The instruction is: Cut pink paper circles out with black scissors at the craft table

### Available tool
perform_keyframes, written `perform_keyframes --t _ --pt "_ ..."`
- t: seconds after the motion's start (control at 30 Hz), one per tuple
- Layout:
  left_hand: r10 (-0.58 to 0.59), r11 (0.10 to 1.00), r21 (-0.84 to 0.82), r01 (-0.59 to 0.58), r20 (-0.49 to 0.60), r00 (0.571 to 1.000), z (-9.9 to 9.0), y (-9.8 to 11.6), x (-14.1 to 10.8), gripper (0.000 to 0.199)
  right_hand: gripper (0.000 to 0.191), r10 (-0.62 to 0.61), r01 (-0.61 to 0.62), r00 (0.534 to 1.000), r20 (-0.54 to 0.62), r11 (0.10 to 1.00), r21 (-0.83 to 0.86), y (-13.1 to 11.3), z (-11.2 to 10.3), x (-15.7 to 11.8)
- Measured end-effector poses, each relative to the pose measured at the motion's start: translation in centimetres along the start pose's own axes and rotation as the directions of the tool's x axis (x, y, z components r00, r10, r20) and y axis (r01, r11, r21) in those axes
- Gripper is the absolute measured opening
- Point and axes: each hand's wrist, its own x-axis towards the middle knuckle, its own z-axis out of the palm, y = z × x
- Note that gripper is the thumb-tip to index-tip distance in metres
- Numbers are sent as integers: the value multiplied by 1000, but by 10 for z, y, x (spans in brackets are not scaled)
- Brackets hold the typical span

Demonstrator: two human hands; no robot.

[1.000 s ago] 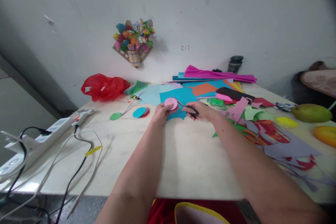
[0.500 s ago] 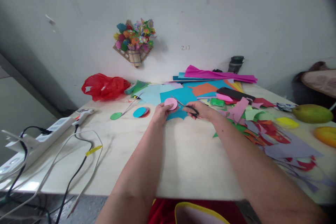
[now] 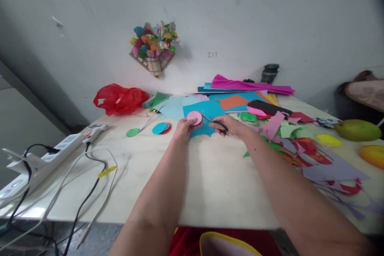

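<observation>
Between the thumb and fingers of my left hand [image 3: 183,129] is a pink paper circle [image 3: 194,117], held above a blue paper sheet [image 3: 207,108]. My right hand [image 3: 229,125] is closed round the black handles of a pair of scissors [image 3: 220,126]. The blades point up and left, close to the circle's right edge; whether they touch it I cannot tell. To the left on the table lie a small stack of cut circles with a blue circle [image 3: 159,128] on top and a green paper circle [image 3: 132,132].
Coloured paper scraps [image 3: 300,148] cover the right side, near a black phone [image 3: 268,107] and a green mango [image 3: 357,130]. A red plastic bag [image 3: 118,99] sits at the back left. A white power strip [image 3: 64,146] with cables runs along the left edge.
My left hand and the pink circle have shifted very slightly left. The scissors and my right hand look almost unmoved.
</observation>
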Motion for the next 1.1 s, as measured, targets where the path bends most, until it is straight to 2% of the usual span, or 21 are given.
perform_keyframes --t 0.4,1.1 --pt "-32 999 45 29 61 998 -2 -2 0 24 26 -48 52 998 40 994 -97 3 -2 -1" --pt "-28 999 33 26 50 998 0 0 -1 22 28 -42 43 999 9 991 -124 -2 1 -3"
